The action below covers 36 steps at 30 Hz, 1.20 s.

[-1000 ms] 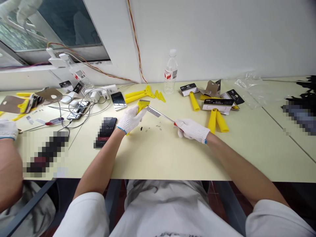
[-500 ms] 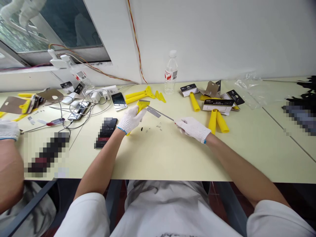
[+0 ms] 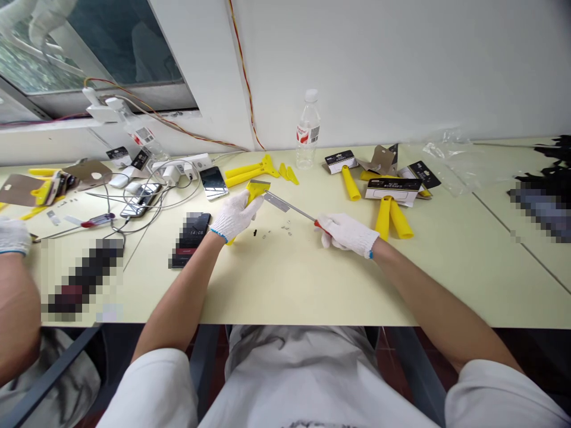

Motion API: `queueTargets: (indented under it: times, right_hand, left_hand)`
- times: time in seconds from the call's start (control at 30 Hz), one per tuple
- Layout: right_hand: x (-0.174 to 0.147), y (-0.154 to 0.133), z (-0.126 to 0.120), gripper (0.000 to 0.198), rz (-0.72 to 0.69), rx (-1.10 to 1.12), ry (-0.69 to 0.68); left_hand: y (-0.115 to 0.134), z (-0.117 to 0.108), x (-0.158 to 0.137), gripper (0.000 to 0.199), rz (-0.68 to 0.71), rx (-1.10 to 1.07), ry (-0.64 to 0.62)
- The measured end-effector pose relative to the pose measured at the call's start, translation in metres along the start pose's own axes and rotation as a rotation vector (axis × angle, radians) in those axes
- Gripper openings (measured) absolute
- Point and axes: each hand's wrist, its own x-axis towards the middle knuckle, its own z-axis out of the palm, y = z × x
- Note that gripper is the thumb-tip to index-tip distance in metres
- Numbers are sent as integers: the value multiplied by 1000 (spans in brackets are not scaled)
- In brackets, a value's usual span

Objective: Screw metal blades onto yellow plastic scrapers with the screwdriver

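Our left fingers (image 3: 253, 204) clasp the scraper (image 3: 257, 187), right fingers (image 3: 332, 220) the screwdriver (image 3: 322, 226). Tilting could make it slip; contact looks unclear.

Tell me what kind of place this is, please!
Probably a small workshop or workroom: the left hand grips a yellow scraper, the right hand holds a red-handled screwdriver, and another person's gloved hand shows at the far left.

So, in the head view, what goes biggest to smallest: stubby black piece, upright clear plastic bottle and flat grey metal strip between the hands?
Largest: clear bottle
Middle: grey strip
Smallest: black piece
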Motion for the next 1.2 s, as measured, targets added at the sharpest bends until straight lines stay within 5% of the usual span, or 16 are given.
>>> queueTargets:
  times: [0.07, 0.2, 0.4, 0.57, 0.73, 0.87, 1.03, 1.2]
  right_hand:
    - [0, 0, 0, 68, -13, 57, -23]
    - [0, 1, -1, 61, -89, -57, 146]
    - [0, 2, 1, 74, -37, 65, -17]
    - [2, 4, 0, 60, -84, -92, 188]
    - [2, 3, -1, 72, -40, 5, 16]
    - [2, 3, -2, 57, -86, -100, 182]
    - [2, 5, -1, 71, -29, -15, 18]
    - [2, 4, -1, 64, -75, -40, 136]
  left_hand:
    - [0, 0, 0, 43, 0, 0, -3]
    - [-2, 0, 0, 47, -6, -21, 2]
    - [-4, 0, 1, 48, 0, 4, -11]
    - [-3, 1, 1, 46, -6, -27, 2]
    - [0, 0, -1, 46, -8, -16, -13]
    - [0, -1, -1, 44, -12, -39, -6]
    - [-1, -1, -1, 45, -10, -29, -9]
    - [0, -1, -1, 47, -7, -34, -11]
